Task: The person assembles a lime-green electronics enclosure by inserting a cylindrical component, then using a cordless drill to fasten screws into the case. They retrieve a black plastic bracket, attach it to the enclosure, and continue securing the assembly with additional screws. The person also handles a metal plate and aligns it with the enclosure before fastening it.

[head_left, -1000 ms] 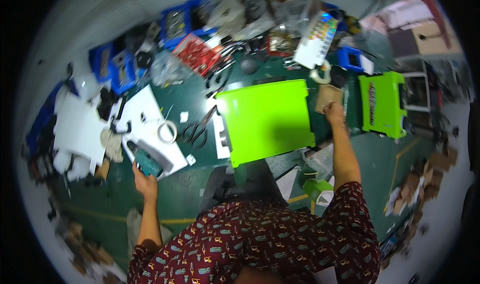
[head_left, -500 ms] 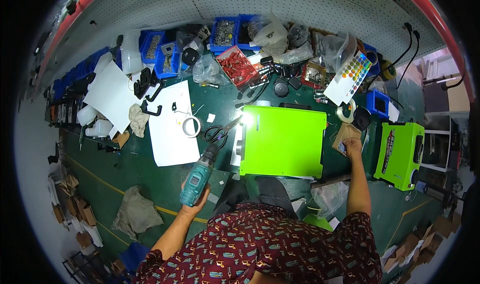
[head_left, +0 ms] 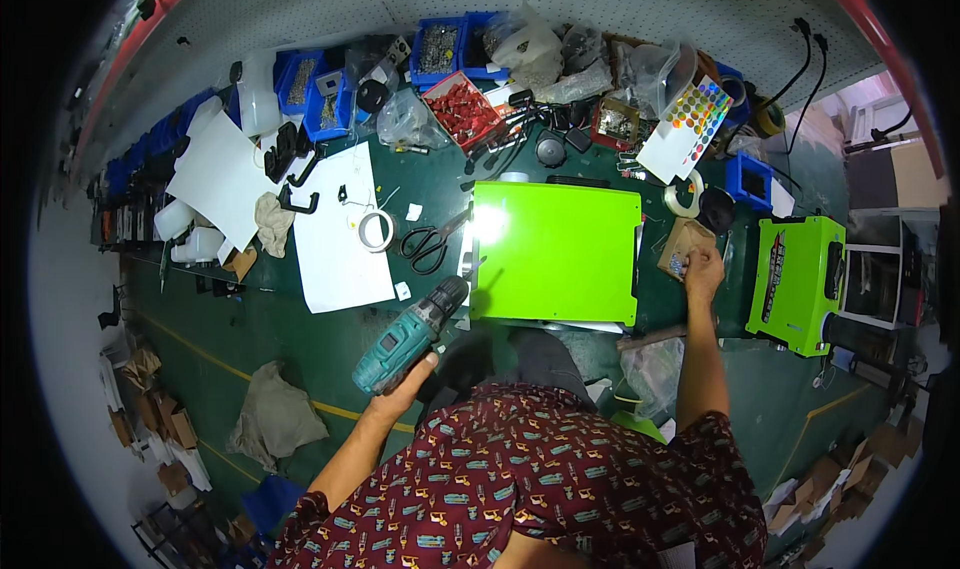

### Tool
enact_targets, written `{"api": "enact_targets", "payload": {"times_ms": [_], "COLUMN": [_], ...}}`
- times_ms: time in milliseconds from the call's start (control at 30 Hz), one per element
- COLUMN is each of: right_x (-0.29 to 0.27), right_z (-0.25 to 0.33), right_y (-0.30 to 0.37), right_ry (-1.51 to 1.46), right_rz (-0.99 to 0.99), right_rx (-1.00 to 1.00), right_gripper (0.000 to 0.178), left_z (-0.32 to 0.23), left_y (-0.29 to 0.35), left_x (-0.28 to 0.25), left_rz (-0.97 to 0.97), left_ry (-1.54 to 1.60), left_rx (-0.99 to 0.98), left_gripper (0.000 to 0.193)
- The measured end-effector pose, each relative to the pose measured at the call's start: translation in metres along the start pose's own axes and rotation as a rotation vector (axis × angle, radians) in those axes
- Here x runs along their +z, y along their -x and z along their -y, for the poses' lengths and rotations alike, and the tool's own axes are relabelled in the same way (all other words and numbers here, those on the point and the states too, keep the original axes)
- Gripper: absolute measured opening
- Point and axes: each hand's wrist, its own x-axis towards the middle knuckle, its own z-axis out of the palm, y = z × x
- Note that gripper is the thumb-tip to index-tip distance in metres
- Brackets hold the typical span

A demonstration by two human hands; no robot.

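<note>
My left hand (head_left: pixel 403 387) is closed round the handle of a teal cordless drill (head_left: pixel 393 352). The drill's black chuck points up and right, and its bit comes near the left edge of a bright green metal casing (head_left: pixel 560 254) on the bench. To the right of that casing, my right hand (head_left: pixel 705 269) reaches into a small brown cardboard box (head_left: pixel 688 237). Small shiny pieces lie in the box by my bent fingertips. My fingers are drawn together, and what they pinch is too small to make out.
Left of the casing are black scissors (head_left: pixel 432 245), a tape roll (head_left: pixel 376 231) and white paper (head_left: pixel 340 269). A second green machine (head_left: pixel 797 284) stands at the right. Behind, blue bins (head_left: pixel 438 49), a red-parts box (head_left: pixel 462 111), plastic bags and a sticker sheet (head_left: pixel 686 129) crowd the bench.
The drill has swung so that its chuck leans further right, closer to the casing's left edge. My right hand stays at the cardboard box. The whole view has shifted slightly.
</note>
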Motion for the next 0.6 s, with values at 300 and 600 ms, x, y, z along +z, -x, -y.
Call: {"api": "enact_targets", "payload": {"times_ms": [300, 600], "right_x": [0.064, 0.096], "right_z": [0.206, 0.229], "right_y": [0.226, 0.308], "right_ry": [-1.119, -1.170], "right_rz": [0.660, 0.679], "right_rx": [0.412, 0.467], "right_gripper": [0.014, 0.013], "left_z": [-0.009, 0.015], "left_y": [-0.004, 0.009], "left_x": [-0.029, -0.072], "left_rz": [0.271, 0.393], "left_ry": [-0.104, -0.168], "left_rx": [0.036, 0.039], "left_gripper": [0.034, 0.029]}}
